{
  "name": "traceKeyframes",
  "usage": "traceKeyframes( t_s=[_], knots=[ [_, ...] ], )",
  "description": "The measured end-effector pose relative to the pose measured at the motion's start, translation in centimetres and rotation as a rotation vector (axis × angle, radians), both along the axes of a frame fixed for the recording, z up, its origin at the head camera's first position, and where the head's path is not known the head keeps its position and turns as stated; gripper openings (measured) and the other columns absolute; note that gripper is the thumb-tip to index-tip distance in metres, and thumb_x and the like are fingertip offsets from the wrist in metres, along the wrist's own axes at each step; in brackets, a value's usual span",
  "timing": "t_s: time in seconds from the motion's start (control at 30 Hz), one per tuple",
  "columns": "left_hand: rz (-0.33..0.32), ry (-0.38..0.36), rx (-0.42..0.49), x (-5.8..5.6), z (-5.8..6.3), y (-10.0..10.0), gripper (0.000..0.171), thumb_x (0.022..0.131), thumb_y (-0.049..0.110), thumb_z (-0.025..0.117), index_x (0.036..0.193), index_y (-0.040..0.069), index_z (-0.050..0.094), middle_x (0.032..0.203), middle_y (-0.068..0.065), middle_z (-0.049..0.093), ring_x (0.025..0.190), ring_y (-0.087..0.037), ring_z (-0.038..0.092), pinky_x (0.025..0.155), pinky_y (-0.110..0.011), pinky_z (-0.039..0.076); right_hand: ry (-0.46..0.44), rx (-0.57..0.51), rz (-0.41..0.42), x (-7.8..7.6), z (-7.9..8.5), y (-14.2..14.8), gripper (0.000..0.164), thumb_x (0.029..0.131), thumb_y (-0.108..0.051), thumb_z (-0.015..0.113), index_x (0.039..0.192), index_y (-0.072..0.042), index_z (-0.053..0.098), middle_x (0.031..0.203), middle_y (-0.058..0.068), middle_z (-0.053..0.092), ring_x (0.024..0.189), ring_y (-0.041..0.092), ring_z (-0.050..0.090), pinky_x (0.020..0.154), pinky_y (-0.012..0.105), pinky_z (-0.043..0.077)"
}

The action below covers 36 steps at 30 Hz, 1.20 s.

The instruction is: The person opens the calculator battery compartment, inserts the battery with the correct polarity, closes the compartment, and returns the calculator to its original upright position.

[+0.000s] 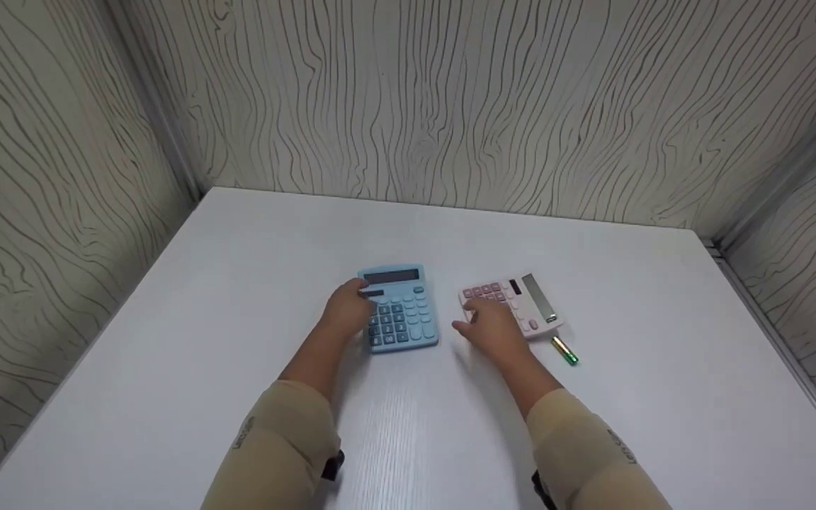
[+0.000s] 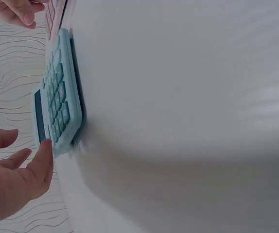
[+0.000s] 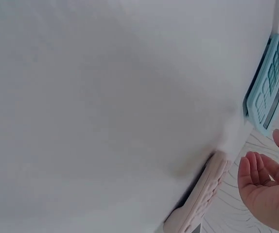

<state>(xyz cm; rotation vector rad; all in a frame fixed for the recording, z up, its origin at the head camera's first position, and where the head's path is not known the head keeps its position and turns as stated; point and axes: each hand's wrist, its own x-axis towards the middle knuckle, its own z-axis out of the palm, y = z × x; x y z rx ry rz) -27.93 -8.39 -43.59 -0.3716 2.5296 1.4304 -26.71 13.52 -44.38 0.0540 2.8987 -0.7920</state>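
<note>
Blue calculator [image 1: 399,309] at frame centre, long axis upright, touched at left edge by open left hand [image 1: 348,309]; pink calculator [image 1: 514,304] just right, under relaxed right hand [image 1: 491,326]

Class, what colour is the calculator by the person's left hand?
Light blue calculator with darker teal keys, clearest in the head view.

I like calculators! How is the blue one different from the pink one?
The blue calculator has teal keys and sits square to the person, display at the far end; the pink calculator has pink keys and lies turned, display to the right. The left hand touches the blue one; the right hand is at the pink one. Both lie face up on the white table.
</note>
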Motion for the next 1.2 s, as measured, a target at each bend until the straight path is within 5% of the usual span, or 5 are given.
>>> traceKeyframes(
  t_s=[0.3,0.67,1.2],
  knots=[
    [-0.095,0.011,0.079,0.6,0.9,4.3,0.044,0.092,0.018,0.053,0.134,0.016,0.043,0.13,-0.009,0.049,0.111,-0.023,0.053,0.09,-0.035,0.044,0.038,-0.02,-0.04,-0.6,1.7,4.7,0.039,0.089,-0.025,0.059,0.12,-0.002,0.054,0.106,0.016,0.059,0.096,0.028,0.055,0.08,0.039,0.046],
    [-0.091,-0.039,0.295,1.0,0.8,9.0,0.039,0.092,0.023,0.053,0.13,0.017,0.048,0.125,-0.007,0.052,0.107,-0.021,0.056,0.087,-0.033,0.047,0.063,-0.017,-0.112,-0.7,3.0,8.6,0.039,0.091,-0.026,0.056,0.12,0.0,0.053,0.109,0.018,0.057,0.099,0.03,0.052,0.086,0.043,0.042],
    [-0.089,-0.217,0.312,2.1,-0.6,12.2,0.05,0.091,0.036,0.051,0.137,0.02,0.04,0.135,-0.005,0.046,0.112,-0.025,0.053,0.093,-0.045,0.041,0.044,-0.025,-0.163,-0.2,2.2,11.3,0.04,0.093,-0.023,0.052,0.122,0.005,0.05,0.114,0.024,0.053,0.104,0.035,0.051,0.089,0.046,0.042]
  ],
)
